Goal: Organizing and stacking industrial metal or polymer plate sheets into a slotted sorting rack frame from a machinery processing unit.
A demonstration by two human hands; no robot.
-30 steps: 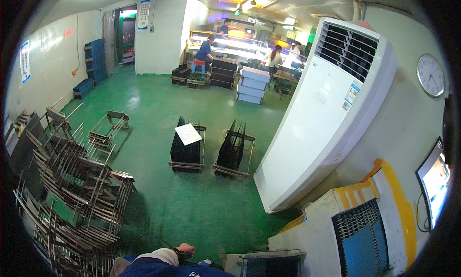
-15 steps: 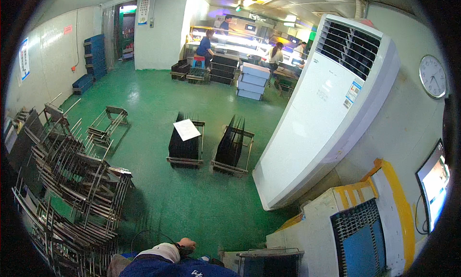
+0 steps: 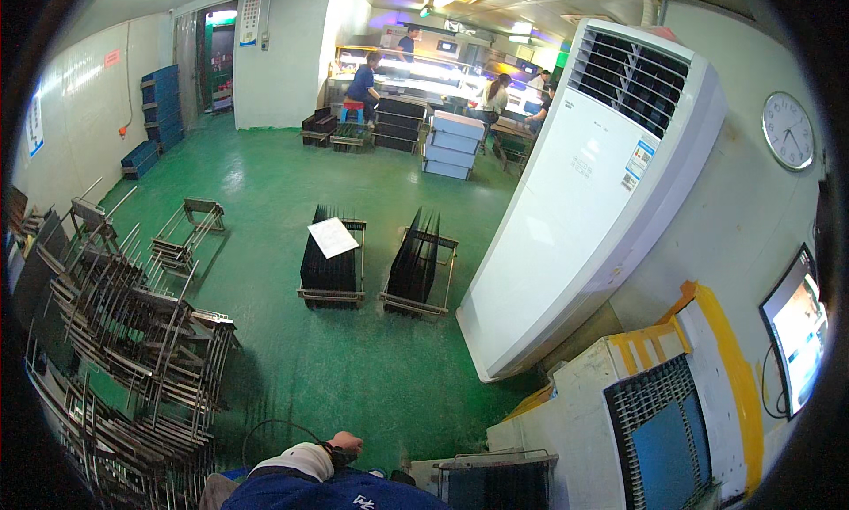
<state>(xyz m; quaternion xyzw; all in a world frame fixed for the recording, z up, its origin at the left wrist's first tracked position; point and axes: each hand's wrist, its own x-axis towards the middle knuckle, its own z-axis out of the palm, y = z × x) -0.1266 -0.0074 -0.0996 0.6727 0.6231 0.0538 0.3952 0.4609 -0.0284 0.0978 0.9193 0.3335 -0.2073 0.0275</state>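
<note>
My left hand (image 3: 346, 442) is at the lower edge, held in front of my body with its fingers curled. Nothing shows in it. A dark band with a thin looped cable (image 3: 265, 426) sits at its wrist, beside a light cuff and my dark blue sleeve. My right hand is not in view. Ahead on the green floor stand two metal racks of thin dark upright sheets. A white paper (image 3: 332, 238) lies on top of the left rack (image 3: 329, 276); the right rack (image 3: 416, 267) has gaps between its sheets.
Empty metal frames (image 3: 141, 333) crowd the left side, with one frame (image 3: 181, 236) apart. A tall white air conditioner (image 3: 566, 218) stands right. Near my right are a rack (image 3: 497, 483) and a vented box (image 3: 659, 430). Grey-blue bins (image 3: 452, 148) and several seated people are far back.
The whole view has shifted slightly left and up, as my head turned a little. My left hand stays curled in front of my body. The racks and paper have not moved.
</note>
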